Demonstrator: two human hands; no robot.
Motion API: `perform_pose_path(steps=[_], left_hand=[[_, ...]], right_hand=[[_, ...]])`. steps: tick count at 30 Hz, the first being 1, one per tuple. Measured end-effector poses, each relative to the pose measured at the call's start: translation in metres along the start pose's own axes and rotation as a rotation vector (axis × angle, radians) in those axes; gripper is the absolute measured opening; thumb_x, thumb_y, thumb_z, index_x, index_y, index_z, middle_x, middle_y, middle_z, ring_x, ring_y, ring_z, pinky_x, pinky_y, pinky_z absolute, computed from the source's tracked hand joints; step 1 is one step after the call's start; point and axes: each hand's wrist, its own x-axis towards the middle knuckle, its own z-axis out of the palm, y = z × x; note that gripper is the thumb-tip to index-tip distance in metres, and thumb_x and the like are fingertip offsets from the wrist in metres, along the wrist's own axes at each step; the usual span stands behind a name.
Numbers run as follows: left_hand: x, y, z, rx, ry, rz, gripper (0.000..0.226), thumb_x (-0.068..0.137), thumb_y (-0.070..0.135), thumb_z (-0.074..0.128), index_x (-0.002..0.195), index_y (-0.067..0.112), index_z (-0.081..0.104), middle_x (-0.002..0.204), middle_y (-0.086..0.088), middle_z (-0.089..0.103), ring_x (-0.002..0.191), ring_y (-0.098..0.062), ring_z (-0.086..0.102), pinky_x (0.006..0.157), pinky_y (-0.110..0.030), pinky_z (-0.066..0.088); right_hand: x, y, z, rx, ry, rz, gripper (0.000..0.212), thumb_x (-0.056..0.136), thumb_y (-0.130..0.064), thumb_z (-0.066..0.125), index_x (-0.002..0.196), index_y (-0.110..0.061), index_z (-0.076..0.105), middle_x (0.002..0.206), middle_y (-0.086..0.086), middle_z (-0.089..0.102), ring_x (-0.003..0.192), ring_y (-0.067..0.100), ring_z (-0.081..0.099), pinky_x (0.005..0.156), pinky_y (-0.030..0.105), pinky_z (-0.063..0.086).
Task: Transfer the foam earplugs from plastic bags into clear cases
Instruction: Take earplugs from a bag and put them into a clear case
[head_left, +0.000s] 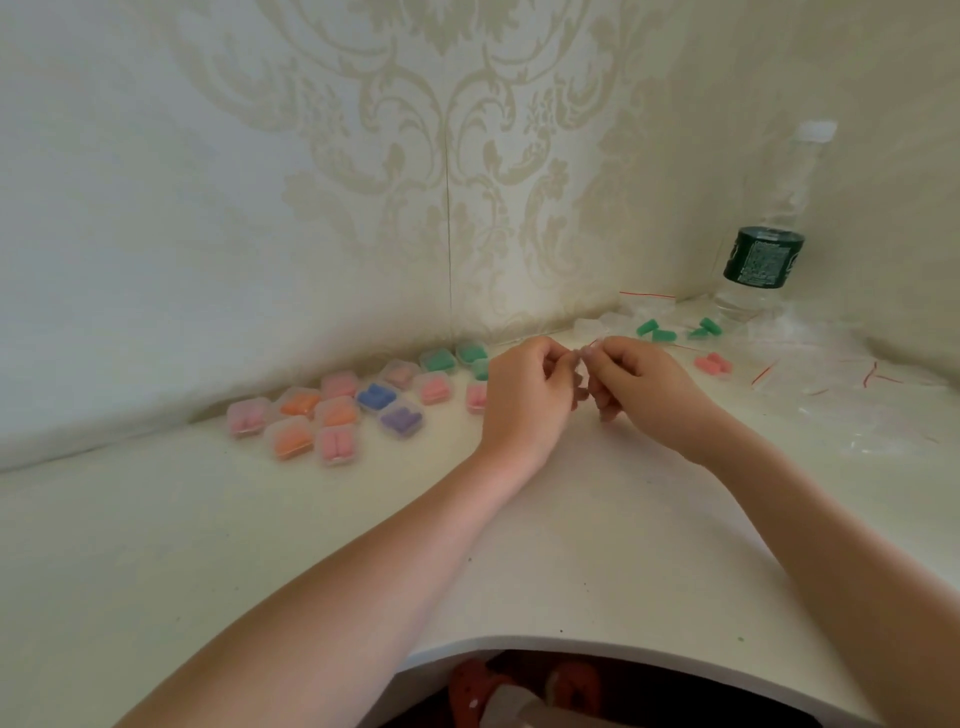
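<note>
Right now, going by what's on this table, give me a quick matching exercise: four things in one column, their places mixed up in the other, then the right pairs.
Things:
1. blue case
2. bottle
3. loose green earplugs
4. small bag

Places:
A. back right corner, upright
B. between the left hand and right hand
C. among the filled cases on the left
D. on the table just left of the bottle

Pairs: 1-C, 2-A, 3-D, 4-B

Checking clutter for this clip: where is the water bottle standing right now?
In the head view, the water bottle stands upright at the far right of the table, in the wall corner, just behind the loose green earplugs.
</note>
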Motion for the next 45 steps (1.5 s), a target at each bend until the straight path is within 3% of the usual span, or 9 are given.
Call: perform_pose_path(steps=[6, 9, 16, 23, 29, 35, 39, 43, 45], left_hand=[[-0.002, 0.002, 0.001, 0.125, 0.079, 0.064, 0.019, 0.093, 0.014, 0.054, 0.074, 0.012, 0.059, 0.07, -0.002, 0.067, 0.067, -0.018, 0.065, 0.067, -0.037, 0.053], [-0.003, 0.004, 0.002, 0.087, 0.049, 0.079, 0.02, 0.091, 0.013, 0.058, 0.071, 0.013, 0.059, 0.067, -0.002, 0.067, 0.065, -0.016, 0.064, 0.066, -0.032, 0.052], [-0.004, 0.01, -0.001, -0.002, 0.063, 0.066, 0.016, 0.086, 0.016, 0.065, 0.07, 0.016, 0.068, 0.055, 0.015, 0.059, 0.054, 0.002, 0.057, 0.056, -0.007, 0.038], [-0.004, 0.008, 0.002, -0.075, 0.042, 0.038, 0.019, 0.088, 0.007, 0.061, 0.071, 0.015, 0.063, 0.063, -0.003, 0.066, 0.06, -0.022, 0.068, 0.067, -0.042, 0.058], [0.001, 0.006, -0.004, -0.029, 0.131, -0.028, 0.022, 0.087, 0.007, 0.058, 0.067, 0.016, 0.056, 0.062, 0.0, 0.063, 0.054, -0.012, 0.066, 0.063, -0.033, 0.056], [0.003, 0.004, -0.01, -0.002, 0.102, 0.039, 0.014, 0.09, 0.01, 0.057, 0.076, 0.013, 0.056, 0.068, 0.001, 0.061, 0.052, -0.011, 0.065, 0.061, -0.035, 0.055], [-0.001, 0.005, -0.003, 0.095, 0.054, 0.098, 0.007, 0.084, 0.013, 0.061, 0.082, 0.017, 0.055, 0.068, -0.001, 0.066, 0.063, -0.018, 0.067, 0.067, -0.041, 0.053], [-0.001, 0.004, -0.002, 0.049, 0.085, 0.082, 0.008, 0.08, 0.011, 0.063, 0.075, 0.015, 0.057, 0.065, 0.0, 0.065, 0.063, -0.016, 0.068, 0.066, -0.041, 0.055], [-0.002, 0.004, -0.001, 0.097, 0.073, 0.122, 0.01, 0.079, 0.013, 0.066, 0.074, 0.014, 0.058, 0.065, 0.003, 0.064, 0.062, -0.011, 0.064, 0.065, -0.035, 0.054]], right_hand=[[-0.002, -0.007, -0.001, 0.046, -0.062, 0.012, 0.033, 0.1, -0.021, 0.045, 0.073, -0.006, 0.055, 0.059, 0.001, 0.053, 0.049, 0.01, 0.051, 0.058, 0.023, 0.048], [-0.004, -0.007, -0.002, 0.109, -0.003, 0.054, 0.035, 0.099, -0.021, 0.045, 0.067, -0.009, 0.053, 0.058, 0.003, 0.054, 0.052, 0.016, 0.053, 0.065, 0.037, 0.052], [-0.006, -0.008, 0.009, 0.253, 0.068, 0.056, 0.023, 0.099, -0.026, 0.048, 0.089, -0.006, 0.05, 0.079, 0.013, 0.063, 0.063, 0.021, 0.059, 0.063, 0.037, 0.056], [-0.004, 0.001, 0.009, 0.084, 0.125, -0.013, 0.024, 0.101, -0.018, 0.041, 0.08, -0.006, 0.047, 0.065, 0.003, 0.054, 0.051, 0.013, 0.049, 0.049, 0.02, 0.045], [-0.006, 0.0, 0.001, -0.145, 0.046, -0.096, 0.023, 0.1, -0.015, 0.039, 0.078, -0.006, 0.041, 0.071, 0.005, 0.052, 0.067, 0.026, 0.059, 0.046, 0.007, 0.037], [-0.005, 0.006, -0.002, -0.132, 0.18, -0.055, 0.024, 0.098, -0.021, 0.043, 0.08, -0.005, 0.041, 0.076, 0.018, 0.06, 0.07, 0.033, 0.062, 0.044, 0.01, 0.039], [-0.008, 0.005, -0.007, -0.041, 0.281, -0.111, 0.024, 0.093, -0.007, 0.048, 0.081, -0.024, 0.036, 0.084, 0.013, 0.064, 0.061, 0.021, 0.067, 0.045, 0.013, 0.043], [-0.009, 0.009, -0.008, -0.235, 0.163, -0.19, 0.031, 0.087, 0.004, 0.04, 0.084, -0.023, 0.053, 0.079, -0.001, 0.06, 0.065, 0.011, 0.066, 0.065, 0.037, 0.056], [-0.006, 0.013, -0.008, -0.35, 0.135, -0.194, 0.047, 0.083, 0.008, 0.039, 0.104, -0.023, 0.067, 0.086, 0.0, 0.063, 0.077, 0.017, 0.066, 0.076, 0.038, 0.053]])
